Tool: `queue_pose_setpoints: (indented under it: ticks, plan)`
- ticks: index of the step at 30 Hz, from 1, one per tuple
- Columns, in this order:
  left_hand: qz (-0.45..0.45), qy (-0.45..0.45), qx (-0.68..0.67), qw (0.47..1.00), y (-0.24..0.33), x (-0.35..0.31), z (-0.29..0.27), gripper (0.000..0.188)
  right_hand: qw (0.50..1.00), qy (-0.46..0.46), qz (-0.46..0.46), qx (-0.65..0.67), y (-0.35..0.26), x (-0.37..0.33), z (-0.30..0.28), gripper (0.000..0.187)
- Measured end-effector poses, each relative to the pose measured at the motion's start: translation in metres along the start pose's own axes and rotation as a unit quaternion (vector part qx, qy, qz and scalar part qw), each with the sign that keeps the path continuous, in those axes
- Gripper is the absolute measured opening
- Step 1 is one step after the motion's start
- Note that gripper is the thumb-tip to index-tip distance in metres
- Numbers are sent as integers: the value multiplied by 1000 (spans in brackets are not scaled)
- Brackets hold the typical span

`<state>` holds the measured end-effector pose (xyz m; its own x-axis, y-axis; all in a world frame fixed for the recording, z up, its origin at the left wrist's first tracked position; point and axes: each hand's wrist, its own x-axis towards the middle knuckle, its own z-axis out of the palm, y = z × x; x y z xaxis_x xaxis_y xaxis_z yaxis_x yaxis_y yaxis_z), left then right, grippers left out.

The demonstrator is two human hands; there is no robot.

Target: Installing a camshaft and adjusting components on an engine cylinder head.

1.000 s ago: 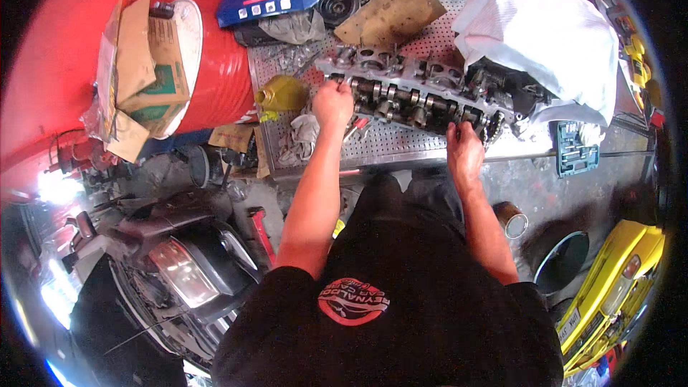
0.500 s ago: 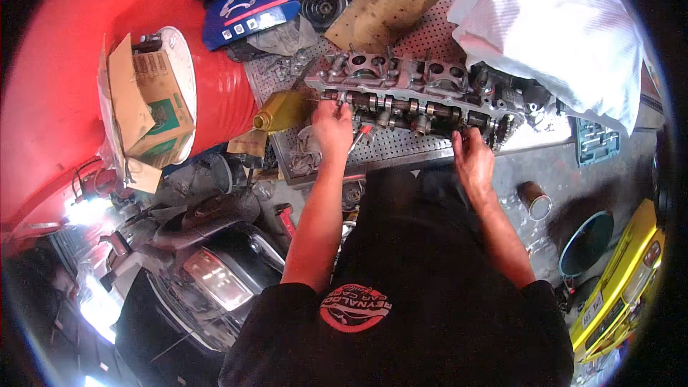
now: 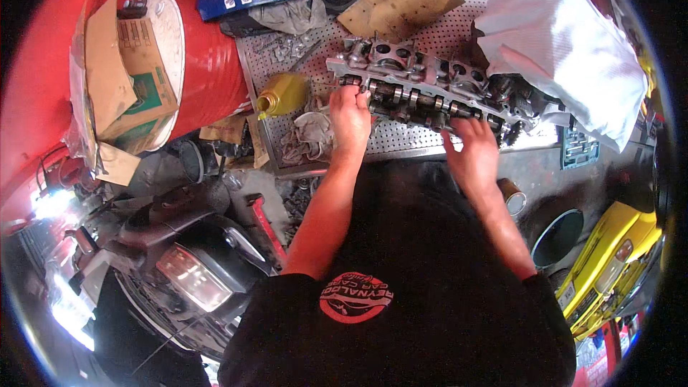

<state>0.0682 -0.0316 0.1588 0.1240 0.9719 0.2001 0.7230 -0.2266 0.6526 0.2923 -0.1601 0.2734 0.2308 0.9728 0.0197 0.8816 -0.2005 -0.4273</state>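
Note:
A metal cylinder head [image 3: 423,80] lies on a perforated metal bench top, slanting down to the right. Along its near side runs a camshaft [image 3: 408,94] with shiny lobes, and a toothed sprocket [image 3: 510,132] sits at the right end. My left hand [image 3: 350,120] is closed at the left end of the camshaft, fingers curled over it; the fingertips are partly hidden. At the right part of the shaft, my right hand [image 3: 474,149] has its thumb apart and its fingers reaching over the near edge. I see nothing held in it.
A yellow bottle [image 3: 285,94] lies left of the head, beside a crumpled rag [image 3: 309,137]. White cloth [image 3: 559,43] covers parts at the right. Cardboard [image 3: 401,1] lies behind. A red drum [image 3: 215,75] stands left; a can [image 3: 512,197] and bucket [image 3: 557,238] stand on the floor.
The view has shifted, and the cylinder head now appears more slanted. My right hand has gone from a pinch by the near edge to spread fingers over the shaft. My left hand stays at the left end.

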Motion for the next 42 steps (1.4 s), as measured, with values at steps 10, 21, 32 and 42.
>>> queue_pose_setpoints:
  ticks: [10,21,32,42]
  plan:
    - [-19,-1,-11,1000,6,-3,4,13,983,-132,-131,-5,-54,123,87,48]
    - [-5,46,33,998,6,-18,-1,13,986,-98,-128,-49,-51,117,98,54]
    - [-19,28,87,996,16,-15,-2,15,980,-120,-141,-66,-51,115,101,54]
    - [5,31,69,997,7,-18,-3,17,977,-112,-179,-30,-39,114,101,56]
